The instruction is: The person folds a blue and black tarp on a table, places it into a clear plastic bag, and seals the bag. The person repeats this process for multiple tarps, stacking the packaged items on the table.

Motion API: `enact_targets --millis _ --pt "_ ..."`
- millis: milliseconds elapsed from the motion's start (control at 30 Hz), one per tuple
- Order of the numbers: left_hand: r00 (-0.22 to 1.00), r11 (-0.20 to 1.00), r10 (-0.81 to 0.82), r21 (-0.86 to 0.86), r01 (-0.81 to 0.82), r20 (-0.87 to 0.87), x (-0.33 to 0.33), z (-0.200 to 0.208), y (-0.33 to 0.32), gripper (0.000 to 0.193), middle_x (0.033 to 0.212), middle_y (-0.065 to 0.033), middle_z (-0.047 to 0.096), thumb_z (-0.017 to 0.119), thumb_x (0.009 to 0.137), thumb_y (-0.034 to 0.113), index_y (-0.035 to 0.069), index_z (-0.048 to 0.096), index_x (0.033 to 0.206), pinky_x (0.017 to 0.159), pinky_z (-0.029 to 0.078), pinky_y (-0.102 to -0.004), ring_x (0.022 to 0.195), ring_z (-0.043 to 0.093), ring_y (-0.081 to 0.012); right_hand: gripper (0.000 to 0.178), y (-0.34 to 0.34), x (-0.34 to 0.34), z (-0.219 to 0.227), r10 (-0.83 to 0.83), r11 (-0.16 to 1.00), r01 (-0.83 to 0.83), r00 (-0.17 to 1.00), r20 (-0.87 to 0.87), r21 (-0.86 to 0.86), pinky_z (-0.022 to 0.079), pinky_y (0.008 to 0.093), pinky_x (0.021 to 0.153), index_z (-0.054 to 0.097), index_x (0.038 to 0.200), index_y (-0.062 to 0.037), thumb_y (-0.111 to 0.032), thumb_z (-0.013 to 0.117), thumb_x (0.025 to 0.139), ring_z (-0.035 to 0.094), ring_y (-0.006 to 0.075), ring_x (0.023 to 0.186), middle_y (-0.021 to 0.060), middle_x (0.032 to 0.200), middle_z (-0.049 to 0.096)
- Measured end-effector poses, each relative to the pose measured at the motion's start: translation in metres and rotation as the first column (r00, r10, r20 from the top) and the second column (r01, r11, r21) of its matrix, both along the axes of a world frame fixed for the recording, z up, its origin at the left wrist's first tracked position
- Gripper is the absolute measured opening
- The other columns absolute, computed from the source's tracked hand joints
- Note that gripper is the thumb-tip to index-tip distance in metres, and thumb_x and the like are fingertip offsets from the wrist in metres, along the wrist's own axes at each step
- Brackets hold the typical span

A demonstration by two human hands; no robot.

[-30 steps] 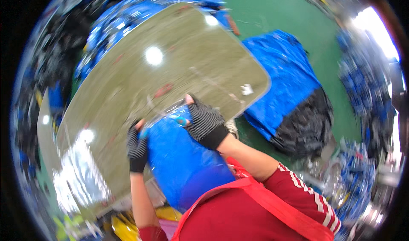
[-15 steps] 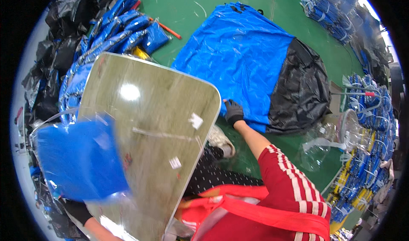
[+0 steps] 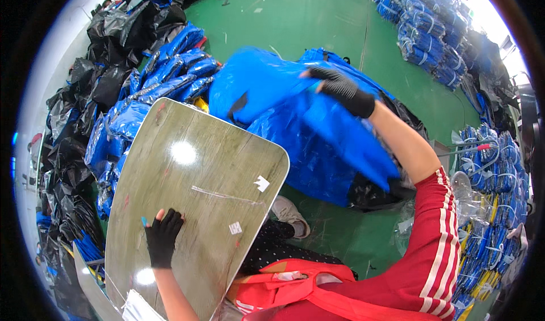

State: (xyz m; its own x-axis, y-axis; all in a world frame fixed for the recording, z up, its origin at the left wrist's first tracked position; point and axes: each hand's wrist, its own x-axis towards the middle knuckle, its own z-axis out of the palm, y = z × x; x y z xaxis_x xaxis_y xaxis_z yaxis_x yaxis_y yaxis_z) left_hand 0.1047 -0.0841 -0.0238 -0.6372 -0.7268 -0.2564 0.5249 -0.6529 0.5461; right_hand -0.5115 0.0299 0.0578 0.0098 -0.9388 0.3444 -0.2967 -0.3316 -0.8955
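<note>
My left hand [image 3: 163,237], in a black fingerless glove, lies on the wood-patterned tabletop [image 3: 187,150] with its fingers spread and nothing in it. My right hand [image 3: 343,91], gloved alike, is raised beyond the tabletop's far right corner. Its fingers are closed on a large thin blue bag-like sheet [image 3: 255,85], lifted and blurred by motion. Under the lifted part, more blue and black sheeting [image 3: 306,179] spreads over the floor. Two white paper scraps [image 3: 261,183] and a clear strip [image 3: 224,196] lie on the tabletop.
Blue packs in clear plastic [image 3: 170,74] are heaped behind the table at left, beside crumpled black sheeting [image 3: 113,54]. Tied blue bundles [image 3: 426,31] stand at far right, others [image 3: 494,190] nearer. My shoe [image 3: 290,216] rests on the green floor [image 3: 272,20].
My left hand no longer holds the plastic-wrapped blue pack and now rests on the tabletop. The right hand has moved up and right, raising part of the blue sheet.
</note>
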Motion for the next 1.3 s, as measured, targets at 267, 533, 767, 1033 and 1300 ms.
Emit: enact_targets --millis 267,533,767,1033,1300 --pt "0.481 0.783 0.43 -0.581 0.224 0.764 0.137 0.078 -0.038 0.063 0.144 -0.0141 0.043 0.029 0.1 0.048 0.005 0.032 0.146 0.112 0.028 -0.0405 0.131 0.041 -0.0264 0.041 0.142 0.36 0.108 0.978 0.041 -0.832 -0.08 0.193 -0.553 0.047 0.04 0.088 0.06 0.109 0.0056 -0.031 0.059 0.09 0.061 0.03 0.102 0.0222 0.106 0.064" --pt "0.058 0.65 0.757 -0.759 0.038 0.651 0.387 0.209 0.092 0.067 0.142 -0.0146 0.045 0.041 0.096 0.051 0.006 0.036 0.145 0.108 0.034 -0.0429 0.127 0.046 -0.0279 0.042 0.194 0.539 0.031 0.997 0.004 -0.984 -0.01 0.073 -0.18 0.048 0.0428 0.084 0.063 0.11 -0.0034 -0.039 0.058 0.089 0.062 0.0344 0.099 0.0202 0.104 0.065" --pt "0.017 0.801 0.563 -0.551 0.233 0.826 0.384 0.204 0.243 0.073 0.141 -0.0156 0.045 0.068 0.085 0.038 -0.003 0.042 0.139 0.103 0.039 -0.0371 0.124 0.048 -0.0274 0.042 0.21 0.521 -0.041 0.953 0.16 -0.973 0.108 -0.284 0.169 0.049 0.0453 0.08 0.065 0.112 -0.0112 -0.045 0.058 0.087 0.062 0.0383 0.096 0.0185 0.102 0.066" --pt "-0.451 0.769 0.6 -0.632 0.099 0.66 0.348 0.111 0.333 0.076 0.138 -0.0283 0.044 0.069 0.085 0.039 -0.01 0.041 0.135 0.107 0.035 -0.0391 0.129 0.044 -0.0349 0.057 0.059 0.131 -0.076 -0.385 0.826 0.555 0.427 -0.818 -0.1 0.049 0.0431 0.084 0.066 0.11 -0.0033 -0.05 0.064 0.078 0.061 0.0369 0.099 0.0193 0.111 0.065" --pt "-0.821 0.585 0.489 -0.808 0.06 0.293 0.303 0.102 0.373 0.067 0.116 -0.0305 0.06 0.062 0.089 0.043 -0.009 0.05 0.128 0.091 0.047 -0.0411 0.106 0.061 -0.0378 0.063 0.058 -0.01 -0.119 -0.818 0.54 0.735 0.344 -0.46 -0.41 0.049 0.0458 0.083 0.06 0.119 0.0004 -0.05 0.066 0.081 0.061 0.041 0.1 0.0251 0.111 0.064"
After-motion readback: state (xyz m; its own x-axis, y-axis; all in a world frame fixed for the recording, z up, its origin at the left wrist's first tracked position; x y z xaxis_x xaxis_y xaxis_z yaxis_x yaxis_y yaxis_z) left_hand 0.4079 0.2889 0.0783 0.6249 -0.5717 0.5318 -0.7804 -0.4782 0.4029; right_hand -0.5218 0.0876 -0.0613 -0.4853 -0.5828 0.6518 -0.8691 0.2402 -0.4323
